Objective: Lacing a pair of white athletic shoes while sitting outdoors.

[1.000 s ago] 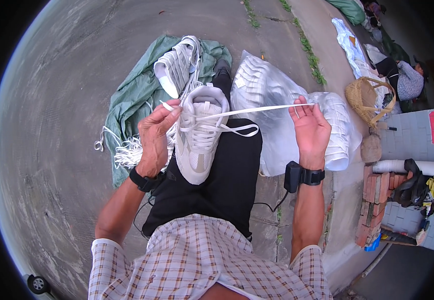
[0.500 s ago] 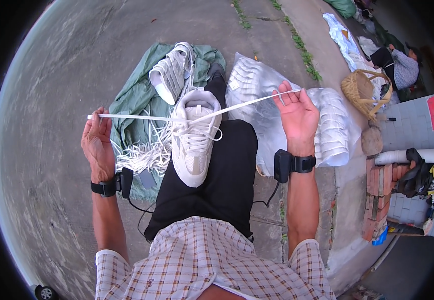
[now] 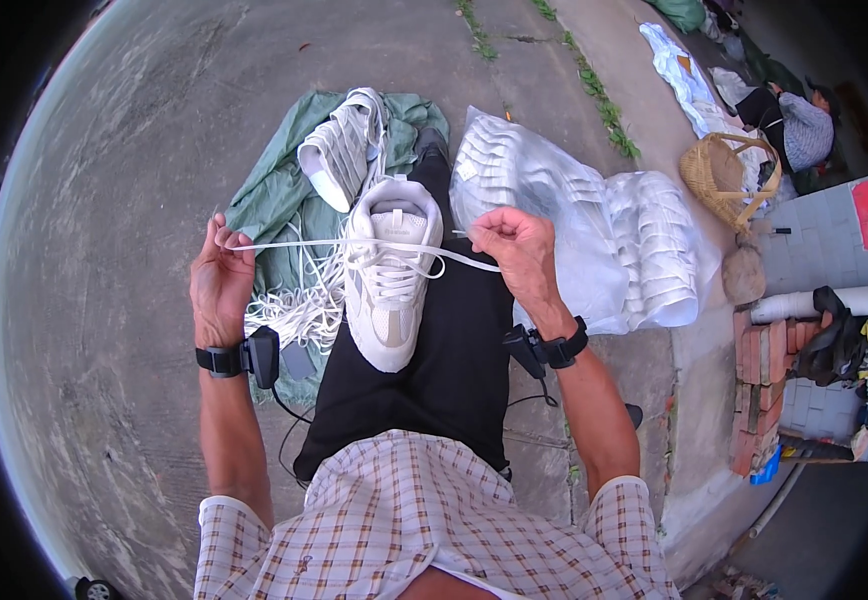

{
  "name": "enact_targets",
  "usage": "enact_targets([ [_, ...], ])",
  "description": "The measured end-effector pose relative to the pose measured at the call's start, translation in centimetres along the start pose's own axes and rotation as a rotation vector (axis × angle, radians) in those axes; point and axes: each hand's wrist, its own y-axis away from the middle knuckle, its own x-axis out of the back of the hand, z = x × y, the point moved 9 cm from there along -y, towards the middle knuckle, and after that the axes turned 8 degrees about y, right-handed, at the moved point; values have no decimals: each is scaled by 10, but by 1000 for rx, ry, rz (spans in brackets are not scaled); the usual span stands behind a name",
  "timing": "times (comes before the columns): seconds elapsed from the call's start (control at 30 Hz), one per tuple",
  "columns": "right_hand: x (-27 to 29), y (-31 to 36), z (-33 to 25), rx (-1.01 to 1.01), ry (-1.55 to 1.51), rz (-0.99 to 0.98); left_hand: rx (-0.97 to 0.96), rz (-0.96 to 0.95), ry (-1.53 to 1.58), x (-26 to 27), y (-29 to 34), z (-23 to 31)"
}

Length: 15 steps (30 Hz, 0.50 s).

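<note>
A white sneaker (image 3: 386,300) rests on my black-trousered lap, its toe toward me and its tongue showing. White laces run through its eyelets. My left hand (image 3: 223,280) is out to the left of the shoe, pinching one end of the shoelace (image 3: 294,243), which stretches almost straight across to the shoe. Closer in on the right, my right hand (image 3: 519,250) has its fingers closed on the other lace end. That lace sags in a loose curve between the hand and the shoe, and a short tip sticks out past the fingers.
Beyond my lap, a stack of white shoe pieces (image 3: 339,150) and a heap of white laces (image 3: 299,315) lie on green sheeting (image 3: 274,190). Clear bags of white shoe parts (image 3: 654,250) lie at right. Farther right are a wicker basket (image 3: 724,180), bricks (image 3: 754,390) and a seated person (image 3: 807,130).
My right hand has come inward and down toward the shoe, turning over, so its lace has gone from taut to slack. My left hand has shifted slightly inward.
</note>
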Motion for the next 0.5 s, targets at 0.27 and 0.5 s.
enact_targets([
  [0.27,-34,11,-16,242,288,22,8,17,53,1,-4,-3],
  [0.5,-30,18,-13,105,197,52,-42,119,-120,1,-1,-7],
])
